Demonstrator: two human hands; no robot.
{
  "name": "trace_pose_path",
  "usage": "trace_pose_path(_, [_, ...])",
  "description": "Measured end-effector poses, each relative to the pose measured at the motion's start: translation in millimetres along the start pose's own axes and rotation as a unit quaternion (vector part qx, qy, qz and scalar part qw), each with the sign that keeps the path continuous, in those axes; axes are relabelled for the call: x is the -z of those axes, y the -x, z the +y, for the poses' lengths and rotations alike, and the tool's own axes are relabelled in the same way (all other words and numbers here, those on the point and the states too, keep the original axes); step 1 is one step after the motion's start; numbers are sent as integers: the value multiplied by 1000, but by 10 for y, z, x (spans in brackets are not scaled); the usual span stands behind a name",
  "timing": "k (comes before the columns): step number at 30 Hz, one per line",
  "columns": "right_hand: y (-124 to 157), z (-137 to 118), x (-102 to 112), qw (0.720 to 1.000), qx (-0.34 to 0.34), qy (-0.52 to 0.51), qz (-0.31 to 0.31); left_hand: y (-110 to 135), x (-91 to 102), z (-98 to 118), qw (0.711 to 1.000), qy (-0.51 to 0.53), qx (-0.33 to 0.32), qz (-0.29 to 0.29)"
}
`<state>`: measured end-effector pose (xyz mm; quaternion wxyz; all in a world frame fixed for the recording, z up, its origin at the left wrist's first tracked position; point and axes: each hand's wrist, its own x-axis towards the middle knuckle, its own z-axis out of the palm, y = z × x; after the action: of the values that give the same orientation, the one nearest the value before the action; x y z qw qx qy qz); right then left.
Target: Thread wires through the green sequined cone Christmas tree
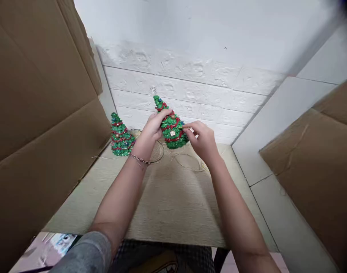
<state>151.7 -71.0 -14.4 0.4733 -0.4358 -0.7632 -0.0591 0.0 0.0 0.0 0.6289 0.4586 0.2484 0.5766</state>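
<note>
My left hand (155,124) grips a small green Christmas tree (176,142) by its left side, holding it tilted above the table. Red garland winds round this tree, with small baubles, a pale square ornament (172,133) and a clear star (153,90) at the tip. At the tree's right side, my right hand (200,134) pinches a thin gold-coloured piece (187,128) between thumb and fingers, its kind too small to make out. A second decorated tree (120,138) stands upright on the table, left of my left wrist.
Loops of thin wire or cord (187,163) lie on the wooden table (179,204) beneath my hands. A white brick-patterned wall (185,91) closes off the back. Large cardboard sheets stand at the left (42,94) and right (313,163).
</note>
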Motion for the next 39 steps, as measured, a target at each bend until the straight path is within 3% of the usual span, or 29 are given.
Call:
trace_pose_path(6, [-3,-4,-23,999,-33,11,-20,10,-43,-14,999,-27,-7,-27])
trace_pose_path(13, [6,-13,-22,997,-33,7,-71,-39,34,9,999,-27,-30,3])
trace_pose_path(18, [3,-2,-32,998,-29,22,-58,-5,-29,5,999,-27,-11,-36])
trace_pose_path(22, [2,7,-11,995,-40,32,-82,11,-71,-9,999,-26,-3,-44])
trace_pose_path(25, [-1,-27,29,994,-52,-11,-97,-3,-52,-8,999,-27,-5,-34])
trace_pose_path(28, [-4,-73,97,985,-105,-88,-103,-6,-19,17,999,-34,-10,-21])
trace_pose_path(33, [-3,-34,203,966,-159,-191,-72,23,3,80,999,-25,-8,-24])
trace_pose_path(39, [-13,57,200,947,-199,-238,-83,12,15,82,1000,-17,0,-27])
